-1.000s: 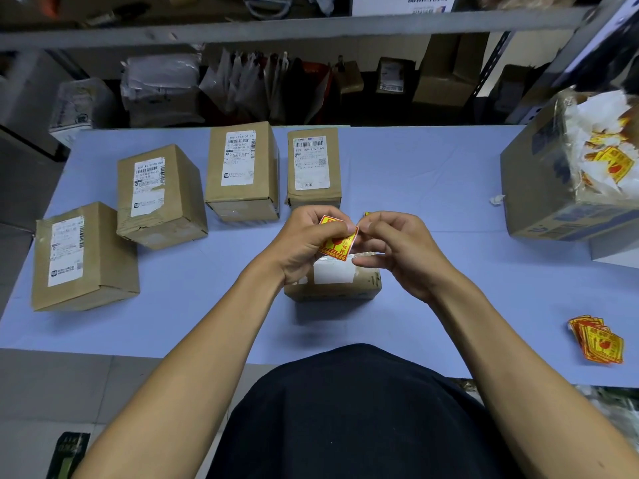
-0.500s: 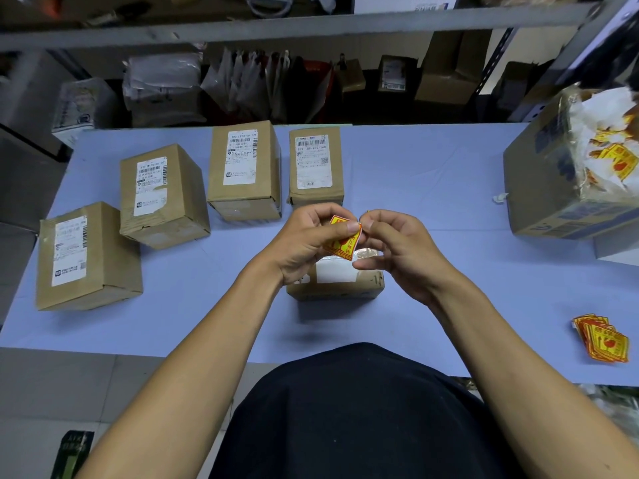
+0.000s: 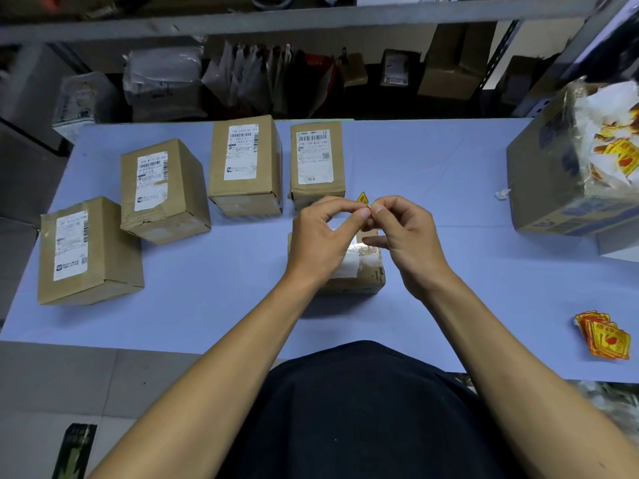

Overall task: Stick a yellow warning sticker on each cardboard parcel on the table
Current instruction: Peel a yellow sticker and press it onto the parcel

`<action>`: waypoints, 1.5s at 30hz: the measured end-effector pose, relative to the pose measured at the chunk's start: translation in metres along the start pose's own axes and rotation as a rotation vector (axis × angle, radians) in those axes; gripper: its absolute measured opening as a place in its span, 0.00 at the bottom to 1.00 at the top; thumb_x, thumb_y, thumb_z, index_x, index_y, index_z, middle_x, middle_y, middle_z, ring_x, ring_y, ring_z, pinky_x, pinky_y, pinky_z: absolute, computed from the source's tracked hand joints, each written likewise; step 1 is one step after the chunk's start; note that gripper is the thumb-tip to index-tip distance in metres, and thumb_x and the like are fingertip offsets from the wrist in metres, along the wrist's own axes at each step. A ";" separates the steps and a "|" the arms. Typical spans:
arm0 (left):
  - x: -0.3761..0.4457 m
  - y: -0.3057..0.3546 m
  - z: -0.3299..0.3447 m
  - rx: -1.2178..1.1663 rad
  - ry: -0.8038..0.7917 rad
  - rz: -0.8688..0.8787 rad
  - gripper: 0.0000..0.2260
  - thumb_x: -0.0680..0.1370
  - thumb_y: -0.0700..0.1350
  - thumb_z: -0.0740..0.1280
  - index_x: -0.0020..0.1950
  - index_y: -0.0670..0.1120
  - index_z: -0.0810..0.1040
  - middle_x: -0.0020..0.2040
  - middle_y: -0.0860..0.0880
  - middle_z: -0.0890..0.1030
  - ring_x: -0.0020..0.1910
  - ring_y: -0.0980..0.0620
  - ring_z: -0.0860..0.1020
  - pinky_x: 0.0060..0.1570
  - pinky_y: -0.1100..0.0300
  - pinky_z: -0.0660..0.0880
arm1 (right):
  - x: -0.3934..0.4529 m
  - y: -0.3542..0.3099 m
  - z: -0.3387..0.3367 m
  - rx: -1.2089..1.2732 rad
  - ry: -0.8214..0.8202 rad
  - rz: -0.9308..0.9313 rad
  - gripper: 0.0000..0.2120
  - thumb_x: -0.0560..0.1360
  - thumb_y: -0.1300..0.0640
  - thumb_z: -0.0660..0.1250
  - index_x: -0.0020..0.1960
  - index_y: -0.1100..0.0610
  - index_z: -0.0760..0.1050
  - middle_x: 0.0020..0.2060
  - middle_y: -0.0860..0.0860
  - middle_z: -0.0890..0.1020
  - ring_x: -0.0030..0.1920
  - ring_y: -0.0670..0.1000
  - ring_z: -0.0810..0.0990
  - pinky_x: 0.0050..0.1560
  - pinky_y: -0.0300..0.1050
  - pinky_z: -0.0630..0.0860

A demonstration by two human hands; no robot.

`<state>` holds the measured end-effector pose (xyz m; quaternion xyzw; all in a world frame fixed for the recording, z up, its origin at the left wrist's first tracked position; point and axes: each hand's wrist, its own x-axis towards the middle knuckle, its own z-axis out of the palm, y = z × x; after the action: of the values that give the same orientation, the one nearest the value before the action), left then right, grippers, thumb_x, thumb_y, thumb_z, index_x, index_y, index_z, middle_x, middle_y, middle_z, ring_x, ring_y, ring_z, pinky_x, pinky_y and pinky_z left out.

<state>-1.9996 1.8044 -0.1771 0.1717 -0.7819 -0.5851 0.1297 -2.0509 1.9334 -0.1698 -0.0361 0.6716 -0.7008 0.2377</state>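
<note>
At the centre of the frame both hands meet above a small parcel (image 3: pixel 359 267). The left hand (image 3: pixel 323 236) and the right hand (image 3: pixel 406 236) each have fingers curled, thumb and forefinger tips pressed together around a yellow warning sticker (image 3: pixel 362 198), of which only a small yellow corner pokes up above the fingertips. The small parcel lies on the blue worktop (image 3: pixel 221 305) right under the hands, its top partly hidden by them, with a white label and clear tape showing.

Four more cardboard parcels lie in an arc from the left edge to upper centre, each with a white shipping label facing up: the far-left parcel (image 3: pixel 90 250), the second parcel (image 3: pixel 162 191) above and to its right, the third parcel (image 3: pixel 245 164), and the fourth parcel (image 3: pixel 318 164), just above the left hand.

At the lower right a stack of stickers (image 3: pixel 603 338) rests on the worktop near its front edge. At the right edge stands a large open carton (image 3: pixel 553 188) holding white backing paper and more yellow stickers. Shelving (image 3: pixel 311 15) with bags and boxes fills the top of the frame.
</note>
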 end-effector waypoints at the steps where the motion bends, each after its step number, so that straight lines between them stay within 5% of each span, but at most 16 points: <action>1: -0.001 0.000 0.000 -0.015 -0.003 0.006 0.03 0.76 0.42 0.73 0.46 0.48 0.87 0.44 0.54 0.86 0.48 0.52 0.83 0.53 0.45 0.79 | 0.000 0.000 0.000 0.003 0.000 -0.004 0.09 0.81 0.60 0.64 0.43 0.56 0.78 0.34 0.48 0.80 0.39 0.46 0.80 0.40 0.41 0.80; 5: 0.000 0.001 -0.001 -0.076 -0.020 0.026 0.06 0.76 0.41 0.73 0.44 0.52 0.87 0.42 0.54 0.86 0.46 0.50 0.84 0.51 0.43 0.80 | -0.001 0.000 -0.003 -0.045 -0.004 -0.047 0.07 0.81 0.60 0.64 0.45 0.58 0.78 0.37 0.50 0.82 0.40 0.46 0.81 0.42 0.42 0.81; 14: 0.004 0.003 -0.005 0.032 -0.050 0.138 0.04 0.76 0.41 0.72 0.49 0.48 0.86 0.44 0.52 0.85 0.46 0.53 0.83 0.48 0.57 0.81 | -0.001 -0.004 -0.005 -0.079 0.036 -0.090 0.06 0.79 0.62 0.67 0.44 0.58 0.80 0.34 0.48 0.84 0.40 0.47 0.83 0.42 0.46 0.84; 28: 0.001 0.013 -0.005 0.203 -0.023 0.270 0.05 0.76 0.37 0.72 0.51 0.41 0.86 0.45 0.47 0.83 0.43 0.55 0.81 0.43 0.66 0.77 | -0.002 -0.006 -0.006 -0.110 0.045 -0.112 0.08 0.78 0.61 0.68 0.40 0.55 0.81 0.37 0.49 0.84 0.42 0.48 0.85 0.40 0.41 0.81; 33: 0.000 0.012 -0.004 0.168 -0.006 0.236 0.05 0.76 0.36 0.72 0.49 0.40 0.86 0.44 0.47 0.83 0.42 0.56 0.81 0.43 0.69 0.75 | 0.000 -0.003 -0.005 -0.202 0.060 -0.141 0.08 0.78 0.61 0.66 0.40 0.53 0.78 0.36 0.52 0.83 0.43 0.56 0.85 0.42 0.51 0.84; 37: 0.002 0.011 -0.003 0.047 -0.030 0.116 0.04 0.77 0.37 0.71 0.47 0.42 0.86 0.44 0.46 0.84 0.44 0.53 0.82 0.46 0.60 0.79 | 0.000 -0.003 -0.005 -0.307 0.025 -0.201 0.07 0.76 0.55 0.65 0.40 0.51 0.77 0.34 0.46 0.82 0.41 0.53 0.82 0.44 0.53 0.83; 45: 0.001 0.006 0.005 -0.021 -0.017 -0.091 0.05 0.76 0.42 0.68 0.42 0.44 0.83 0.38 0.50 0.84 0.41 0.47 0.82 0.47 0.46 0.80 | 0.003 0.007 -0.003 -0.447 0.043 -0.247 0.06 0.77 0.56 0.66 0.41 0.53 0.76 0.33 0.43 0.81 0.37 0.43 0.79 0.37 0.31 0.71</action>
<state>-2.0033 1.8100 -0.1723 0.2006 -0.7682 -0.6000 0.0979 -2.0527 1.9348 -0.1774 -0.1543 0.8053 -0.5593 0.1221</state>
